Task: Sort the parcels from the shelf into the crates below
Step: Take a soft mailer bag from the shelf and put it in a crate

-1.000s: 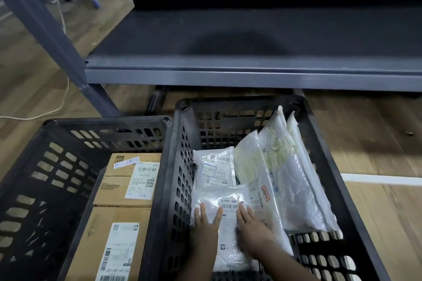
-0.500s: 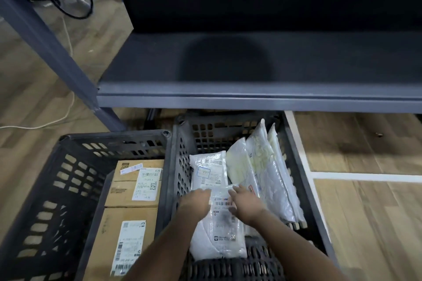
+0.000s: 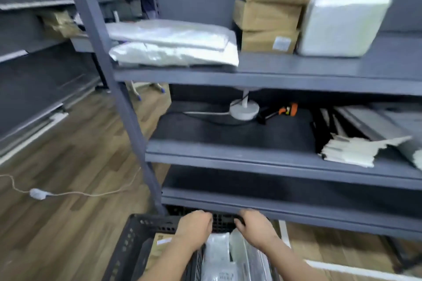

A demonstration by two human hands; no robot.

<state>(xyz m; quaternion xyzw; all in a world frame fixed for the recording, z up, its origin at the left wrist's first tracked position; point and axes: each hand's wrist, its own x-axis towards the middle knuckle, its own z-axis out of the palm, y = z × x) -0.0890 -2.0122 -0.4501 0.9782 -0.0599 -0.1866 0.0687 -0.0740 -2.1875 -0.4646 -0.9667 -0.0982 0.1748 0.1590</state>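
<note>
Both hands empty, fingers curled loosely, gripping nothing: left hand (image 3: 194, 227), right hand (image 3: 257, 227), over black crates (image 3: 137, 230). White poly parcels (image 3: 217, 251) lie just below fingertips. Unsorted parcels (image 3: 173, 43) and cardboard boxes (image 3: 269, 13) sit on shelf (image 3: 296, 75) well above.

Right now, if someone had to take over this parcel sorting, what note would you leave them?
Left hand and right hand: both empty, raised over the far end of the right crate.
Right crate: holds white bag parcels. Left crate: holds cardboard boxes.
Left to sort, top shelf: two flat white bags, a stack of brown boxes, and a white bag at the right.
Next: probably reach for the top shelf.
</note>
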